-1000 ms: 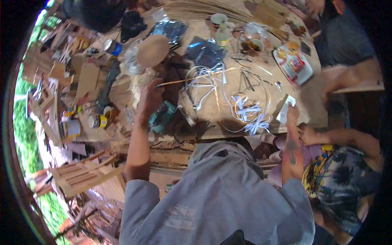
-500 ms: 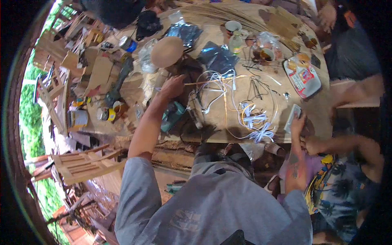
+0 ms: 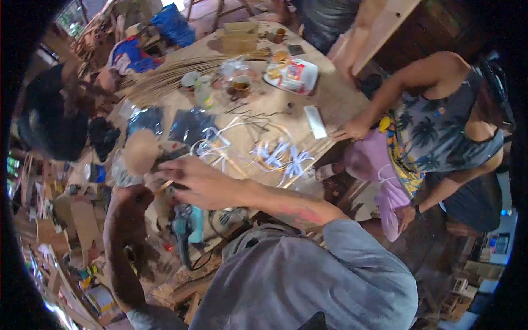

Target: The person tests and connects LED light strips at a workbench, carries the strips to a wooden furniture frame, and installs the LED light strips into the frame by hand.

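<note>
Wooden boards and scraps crowd the workshop's left side, around a worktable (image 3: 336,91) strewn with materials. At its left near part, the person's two hands are close together at a thin orange strip (image 3: 163,187), whose short visible length lies between them. The left hand (image 3: 132,194) is curled around the strip; the right hand (image 3: 201,181) reaches across with fingers bent over it, and blur leaves it unclear whether they grip.

Just beyond the hands is a round tan disc (image 3: 141,153); a teal power tool (image 3: 193,223) sits nearer the person. Bundled white cords (image 3: 297,162) lie right of the hands, with dark plastic packets (image 3: 191,124) farther off. Thin sticks (image 3: 170,78) spread across the far left, a white tray (image 3: 309,82) sits far right, and a white rectangular object (image 3: 315,122) lies near a co-worker's hand (image 3: 350,130) at the right edge.
</note>
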Tool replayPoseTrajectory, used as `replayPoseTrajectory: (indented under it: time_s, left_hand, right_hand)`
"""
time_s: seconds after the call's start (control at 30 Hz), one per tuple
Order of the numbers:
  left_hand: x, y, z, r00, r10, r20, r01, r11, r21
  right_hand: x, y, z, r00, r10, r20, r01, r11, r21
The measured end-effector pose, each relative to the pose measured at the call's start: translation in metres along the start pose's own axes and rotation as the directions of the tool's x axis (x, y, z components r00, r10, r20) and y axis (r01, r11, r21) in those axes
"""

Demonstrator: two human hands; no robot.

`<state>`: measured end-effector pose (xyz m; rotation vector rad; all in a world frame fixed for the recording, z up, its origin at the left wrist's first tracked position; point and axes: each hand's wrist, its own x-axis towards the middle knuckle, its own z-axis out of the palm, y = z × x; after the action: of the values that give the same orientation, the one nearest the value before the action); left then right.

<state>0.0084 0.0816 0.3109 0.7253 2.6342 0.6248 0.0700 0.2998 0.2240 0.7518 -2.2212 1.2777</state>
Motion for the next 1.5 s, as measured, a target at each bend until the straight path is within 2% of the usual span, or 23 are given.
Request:
replayPoseTrajectory:
  time_s: [0.07, 0.1, 0.13, 0.2, 0.3, 0.37, 0.43, 0.57, 0.6, 0.63, 0.7, 0.77, 0.93, 1.03, 1.1, 1.13, 1.2, 1.27, 1.33, 1.37, 1.4, 1.43, 1.5]
  left_hand:
    - [-0.031, 0.004, -0.023, 0.990, 0.136, 0.026, -0.138, 0.972, 0.188]
    - [-0.044, 0.002, -0.035, 0.996, 0.090, 0.004, -0.089, 0.976, 0.200]
    - [-0.053, -0.002, -0.047, 0.982, 0.178, -0.070, -0.162, 0.968, 0.189]
    - [-0.074, -0.005, -0.072, 0.956, 0.239, -0.168, -0.207, 0.961, 0.185]
    - [-0.101, -0.019, -0.112, 0.982, -0.001, -0.191, 0.021, 0.995, 0.102]
    - [-0.118, -0.058, -0.135, 0.934, 0.155, -0.322, -0.046, 0.946, 0.321]
    - [-0.132, -0.090, -0.155, 0.937, 0.020, -0.348, 0.048, 0.981, 0.187]
    - [-0.159, -0.136, -0.178, 0.915, -0.078, -0.396, 0.097, 0.995, 0.028]
    - [-0.167, -0.132, -0.182, 0.889, -0.292, -0.354, 0.267, 0.957, -0.117]
    - [-0.174, -0.133, -0.184, 0.896, -0.287, -0.340, 0.259, 0.958, -0.125]
    - [-0.184, -0.147, -0.187, 0.868, -0.115, -0.483, 0.034, 0.984, -0.173]
    - [-0.195, -0.181, -0.189, 0.788, -0.108, -0.606, -0.028, 0.977, -0.211]
    - [-0.164, -0.244, -0.227, 0.941, -0.059, -0.332, -0.013, 0.977, -0.211]
    - [-0.108, -0.229, -0.213, 0.906, 0.131, -0.402, -0.172, 0.983, -0.069]
    - [-0.063, -0.206, -0.206, 0.917, 0.116, -0.383, -0.245, 0.919, -0.307]
    - [-0.040, -0.189, -0.203, 0.933, 0.113, -0.341, -0.264, 0.860, -0.437]
    - [-0.003, -0.052, -0.173, 0.955, 0.130, -0.267, -0.213, 0.927, -0.308]
    - [0.017, 0.037, -0.126, 0.854, 0.460, -0.243, -0.486, 0.872, -0.056]
    - [0.022, 0.110, -0.078, 0.739, 0.654, -0.160, -0.666, 0.746, -0.024]
    - [0.022, 0.140, -0.060, 0.586, 0.797, -0.147, -0.804, 0.594, 0.013]
    - [0.025, 0.164, -0.045, 0.502, 0.854, -0.135, -0.862, 0.507, 0.008]
    - [0.029, 0.184, -0.034, 0.479, 0.868, -0.129, -0.875, 0.484, 0.007]
    - [0.036, 0.206, -0.019, 0.359, 0.914, -0.192, -0.912, 0.298, -0.282]
  right_hand:
    - [0.027, -0.013, 0.051, 0.989, -0.139, -0.043, 0.143, 0.986, 0.082]
    - [0.044, -0.018, 0.054, 0.965, 0.084, 0.247, -0.159, 0.940, 0.302]
    - [0.058, -0.019, 0.055, 0.799, 0.217, 0.561, -0.482, 0.790, 0.380]
    - [0.073, 0.001, 0.064, 0.855, -0.031, 0.518, -0.157, 0.936, 0.315]
    - [0.107, -0.028, 0.016, 0.794, 0.154, 0.588, -0.384, 0.877, 0.289]
    - [0.121, -0.013, 0.001, 0.811, 0.158, 0.564, -0.329, 0.919, 0.216]
    - [0.134, -0.019, -0.027, 0.814, 0.206, 0.544, -0.314, 0.943, 0.113]
    - [0.133, -0.022, -0.089, 0.831, 0.362, 0.422, -0.401, 0.916, 0.004]
    - [0.128, -0.023, -0.106, 0.852, 0.361, 0.380, -0.396, 0.918, 0.015]
    - [0.123, -0.026, -0.126, 0.871, 0.348, 0.345, -0.371, 0.929, -0.001]
    - [0.106, -0.035, -0.173, 0.904, 0.346, 0.251, -0.356, 0.934, -0.003]
    - [0.078, -0.069, -0.209, 0.927, 0.372, 0.048, -0.371, 0.928, -0.023]
    - [-0.011, -0.122, -0.311, 0.891, 0.420, -0.173, -0.432, 0.901, -0.037]
    - [-0.083, -0.132, -0.342, 0.844, 0.436, -0.312, -0.465, 0.885, -0.022]
    - [-0.110, -0.138, -0.344, 0.824, 0.427, -0.372, -0.445, 0.895, 0.042]
    - [-0.119, -0.143, -0.337, 0.656, 0.495, -0.569, -0.577, 0.816, 0.044]
    - [-0.106, -0.171, -0.289, 0.309, 0.410, -0.858, -0.778, 0.628, 0.019]
    - [-0.083, -0.179, -0.251, 0.358, 0.297, -0.885, -0.639, 0.769, 0.000]
    - [-0.064, -0.180, -0.216, 0.629, 0.283, -0.724, -0.513, 0.851, -0.112]
    - [-0.050, -0.179, -0.194, 0.710, 0.293, -0.640, -0.535, 0.815, -0.221]
    - [-0.036, -0.176, -0.176, 0.777, 0.312, -0.547, -0.542, 0.773, -0.329]
    - [-0.028, -0.166, -0.168, 0.904, 0.167, -0.394, -0.367, 0.777, -0.512]
    - [-0.025, -0.158, -0.163, 0.912, 0.132, -0.389, -0.309, 0.844, -0.439]
